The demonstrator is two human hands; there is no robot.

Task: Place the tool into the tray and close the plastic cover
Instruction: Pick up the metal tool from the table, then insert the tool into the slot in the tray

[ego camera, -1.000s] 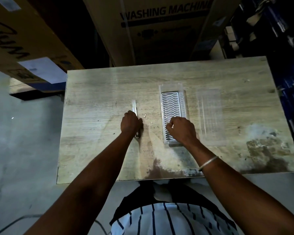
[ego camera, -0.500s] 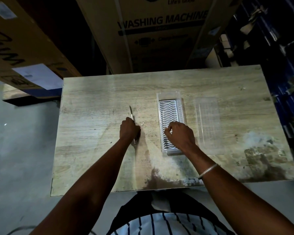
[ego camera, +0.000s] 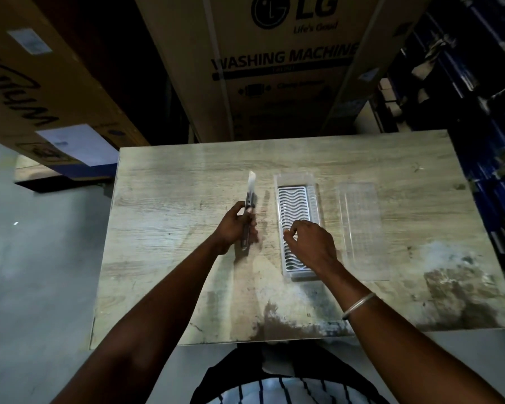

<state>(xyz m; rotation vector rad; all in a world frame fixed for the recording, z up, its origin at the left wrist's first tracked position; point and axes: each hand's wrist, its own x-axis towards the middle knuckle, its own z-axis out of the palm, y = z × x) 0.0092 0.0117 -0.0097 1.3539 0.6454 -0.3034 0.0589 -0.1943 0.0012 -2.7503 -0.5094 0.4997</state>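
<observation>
My left hand (ego camera: 236, 225) grips a long thin metal tool (ego camera: 250, 193) by its lower half, lifted off the wooden table (ego camera: 172, 199), its pale tip pointing away from me. Right of it lies a narrow clear tray (ego camera: 296, 205) with a white wavy insert. My right hand (ego camera: 309, 240) rests on the tray's near half, fingers curled loosely, holding nothing that I can see. A clear plastic cover (ego camera: 360, 225) lies flat on the table just right of the tray.
Large cardboard boxes (ego camera: 277, 65) stand behind the table's far edge and at the left. Dark blue shelving (ego camera: 484, 112) runs along the right side. The table's near right part is stained and worn.
My left hand has picked the tool up from the table and raised it, its tip now standing farther forward. My right hand stayed on the tray. The camera tilted up.
</observation>
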